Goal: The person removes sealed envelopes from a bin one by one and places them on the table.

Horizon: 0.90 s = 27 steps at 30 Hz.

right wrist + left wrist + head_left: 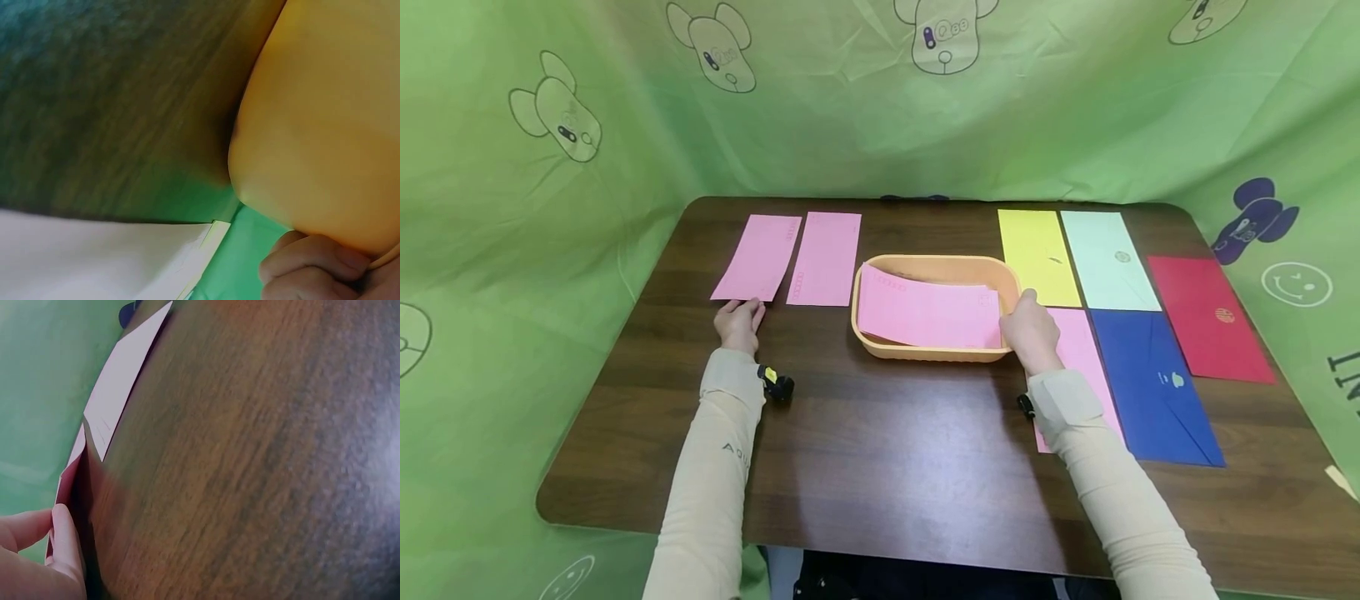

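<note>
At the left of the table, my left hand pinches the near edge of a pink envelope between thumb and fingers. In the left wrist view that edge of the held envelope is bent up off the wood. Just right of it lies a second pink envelope, flat. My right hand grips the right end of an orange-tan plastic basket; curled fingers show at its rim in the right wrist view. Inside the basket rest pink envelopes, overlapping one another.
Right of the basket lie a yellow envelope, a pale mint one, a red one, a blue one and a pink one partly under my right arm. A green printed cloth surrounds the brown table.
</note>
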### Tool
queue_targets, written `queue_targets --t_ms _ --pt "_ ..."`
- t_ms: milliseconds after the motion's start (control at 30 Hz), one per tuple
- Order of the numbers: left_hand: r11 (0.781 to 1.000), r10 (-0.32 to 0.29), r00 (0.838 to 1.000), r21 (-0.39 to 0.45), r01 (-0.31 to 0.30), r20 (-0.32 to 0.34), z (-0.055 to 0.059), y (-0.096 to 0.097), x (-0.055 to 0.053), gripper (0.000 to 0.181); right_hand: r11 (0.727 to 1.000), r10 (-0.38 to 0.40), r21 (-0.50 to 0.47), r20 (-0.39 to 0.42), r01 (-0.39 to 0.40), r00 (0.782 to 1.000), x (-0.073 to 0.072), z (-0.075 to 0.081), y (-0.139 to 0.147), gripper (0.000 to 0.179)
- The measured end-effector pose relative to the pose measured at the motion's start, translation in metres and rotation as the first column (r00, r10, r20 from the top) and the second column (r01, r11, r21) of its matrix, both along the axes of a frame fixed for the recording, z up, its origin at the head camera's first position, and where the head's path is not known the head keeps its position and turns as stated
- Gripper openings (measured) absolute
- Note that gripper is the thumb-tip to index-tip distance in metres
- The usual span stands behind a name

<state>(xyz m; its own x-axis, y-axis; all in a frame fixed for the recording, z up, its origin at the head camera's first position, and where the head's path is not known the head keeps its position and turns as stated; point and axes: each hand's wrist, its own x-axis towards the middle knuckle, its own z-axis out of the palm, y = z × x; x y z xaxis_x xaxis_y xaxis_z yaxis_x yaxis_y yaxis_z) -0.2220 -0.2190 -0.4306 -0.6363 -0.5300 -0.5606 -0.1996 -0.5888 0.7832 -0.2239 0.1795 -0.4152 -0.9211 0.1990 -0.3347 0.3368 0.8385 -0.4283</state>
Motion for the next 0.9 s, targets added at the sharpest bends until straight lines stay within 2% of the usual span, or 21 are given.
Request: queue_targets --t_ms 333,467,700,900 --pt "0.999 -0.024 1.0 0.028 0.025 -0.019 0.0023 0.0012 -0.0003 0.066 1.0 -0.002 -0.002 -0.015 0.002 1.0 0.0015 -0.0005 -0.0004 0.049" --pt "0.999 -0.033 0.999 0.014 0.033 -0.01 0.0033 0.0011 -0.0005 0.065 1.0 -0.003 -0.002 -0.013 0.003 1.0 0.0012 -0.0001 -0.0008 0.049" --pt "0.992 -0.058 0.998 -0.108 0.06 0.023 0.0033 0.0012 -0.0005 0.057 1.0 0.0 0.006 -0.015 0.0 1.0 0.0012 -0.0001 -0.0008 0.048" --pt "0.962 -0.067 0.992 -0.256 0.092 0.103 0.0012 0.0022 -0.0015 0.047 1.0 -0.001 0.0 -0.017 0.001 1.0 0.0017 0.0 -0.0011 0.049"
